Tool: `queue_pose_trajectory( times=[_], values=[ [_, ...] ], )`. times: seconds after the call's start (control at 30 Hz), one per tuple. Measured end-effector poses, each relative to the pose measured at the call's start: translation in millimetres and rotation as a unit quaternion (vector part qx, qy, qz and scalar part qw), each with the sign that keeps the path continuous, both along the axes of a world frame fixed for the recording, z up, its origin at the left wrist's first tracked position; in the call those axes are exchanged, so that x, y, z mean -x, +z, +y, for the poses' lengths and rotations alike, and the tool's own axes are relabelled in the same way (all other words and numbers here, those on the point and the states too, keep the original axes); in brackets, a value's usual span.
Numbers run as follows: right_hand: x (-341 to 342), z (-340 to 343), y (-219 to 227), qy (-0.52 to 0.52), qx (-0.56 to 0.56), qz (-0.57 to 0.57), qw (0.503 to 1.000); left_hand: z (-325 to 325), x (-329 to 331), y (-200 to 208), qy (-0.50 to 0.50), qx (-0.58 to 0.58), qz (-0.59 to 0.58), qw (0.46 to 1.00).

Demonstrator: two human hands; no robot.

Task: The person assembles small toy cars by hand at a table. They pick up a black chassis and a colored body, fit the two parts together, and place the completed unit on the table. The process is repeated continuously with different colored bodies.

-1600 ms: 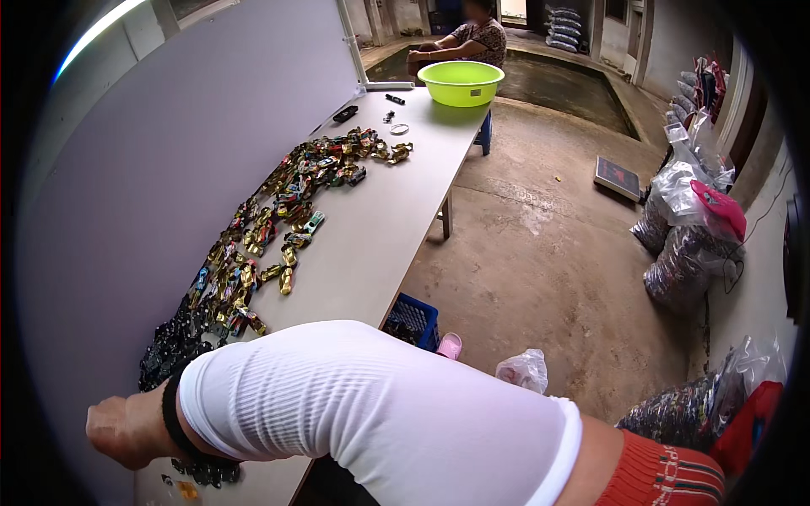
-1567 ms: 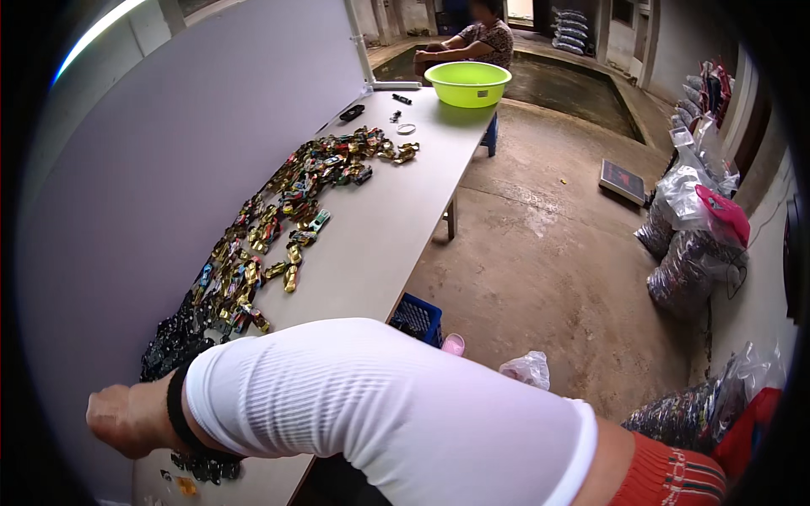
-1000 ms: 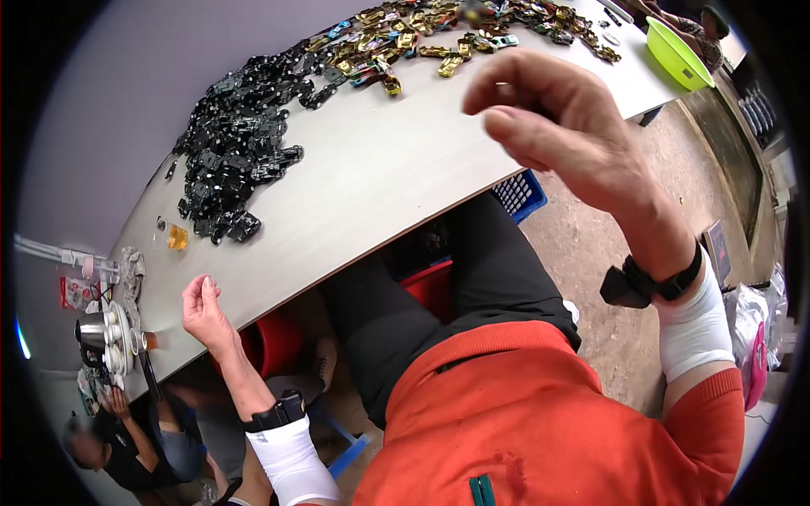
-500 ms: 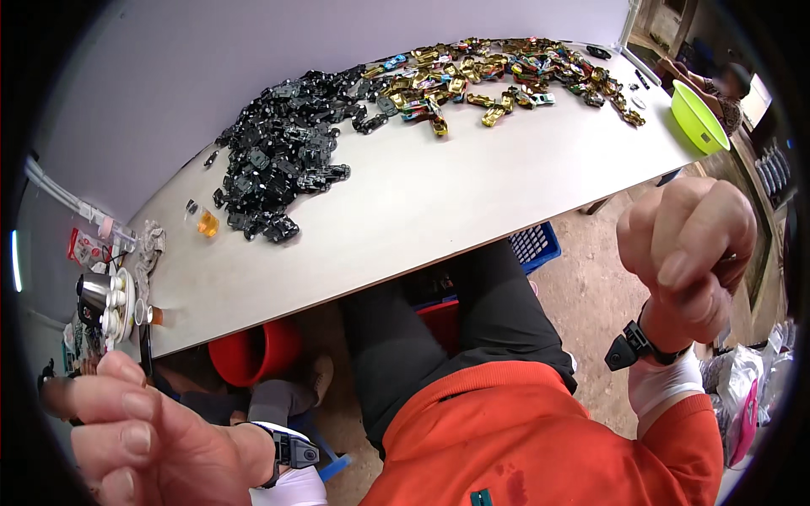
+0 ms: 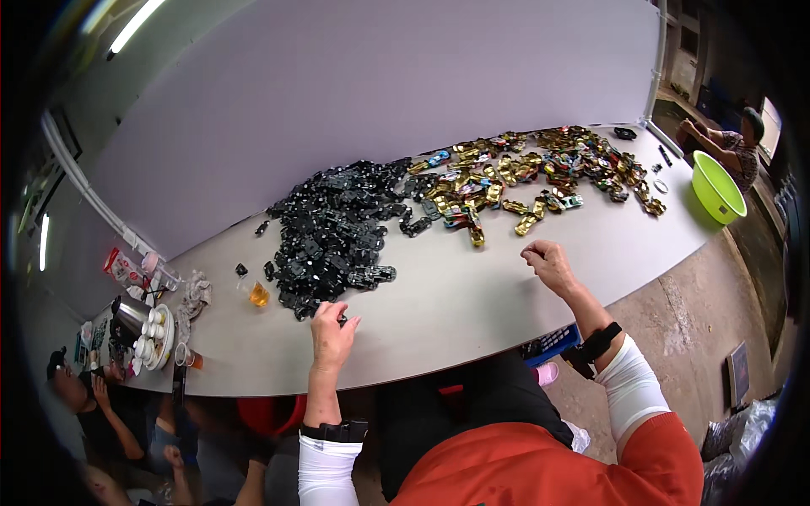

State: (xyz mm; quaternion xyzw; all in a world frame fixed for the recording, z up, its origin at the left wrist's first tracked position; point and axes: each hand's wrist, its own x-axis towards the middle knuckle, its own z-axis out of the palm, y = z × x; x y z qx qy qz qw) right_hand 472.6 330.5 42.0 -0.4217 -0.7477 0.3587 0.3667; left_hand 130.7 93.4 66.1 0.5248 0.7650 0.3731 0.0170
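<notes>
My left hand [image 5: 332, 334] is at the near edge of a heap of small black toy-car parts [image 5: 333, 223]. Its thumb and fingers are apart, with a black piece just beyond them; I see no grip on it. My right hand [image 5: 550, 268] hovers above the bare middle of the table [image 5: 447, 295], fingers loosely curled and nothing visible in them. Beyond it lies a spread of gold and coloured toy cars [image 5: 477, 194], the nearest a gold car [image 5: 526, 224]. Both wrists wear black straps over white sleeves.
A lime-green basin [image 5: 717, 187] sits at the table's right end, a person [image 5: 732, 152] behind it. On the left are a cup of amber liquid [image 5: 258, 294], a rag [image 5: 194, 297], a tray of white cups [image 5: 160, 337] and a kettle [image 5: 128, 316]. Other people sit at lower left.
Both hands have moved from raised, close positions at the sides forward over the table. The left now reaches the black heap. My view has tilted up, showing more wall.
</notes>
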Motion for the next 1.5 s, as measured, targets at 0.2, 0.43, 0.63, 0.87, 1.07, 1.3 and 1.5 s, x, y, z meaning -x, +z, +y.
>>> queue_pose_trajectory(
  times=[0.2,0.43,0.63,0.87,1.07,1.3,1.5],
  values=[
    [62,22,0,0.003,-0.115,-0.143,0.983,57,6,-6,0.076,-0.015,0.168,0.983],
    [89,27,-14,0.064,-0.195,-0.158,0.966,81,-14,-13,0.141,0.139,0.166,0.966],
    [83,23,-16,0.102,-0.217,-0.153,0.959,86,-52,-25,0.040,0.101,0.148,0.983],
    [90,11,-17,0.116,-0.053,0.099,0.987,84,-34,-24,-0.044,-0.055,0.110,0.991],
    [73,15,-14,0.049,0.322,0.162,0.932,70,-14,-20,-0.025,-0.170,0.091,0.981],
    [60,5,-2,0.076,0.242,0.076,0.964,21,-35,-23,-0.010,-0.112,0.104,0.988],
    [47,11,-2,-0.005,-0.009,0.071,0.997,77,-73,-20,-0.061,-0.025,0.132,0.989]
  ],
)
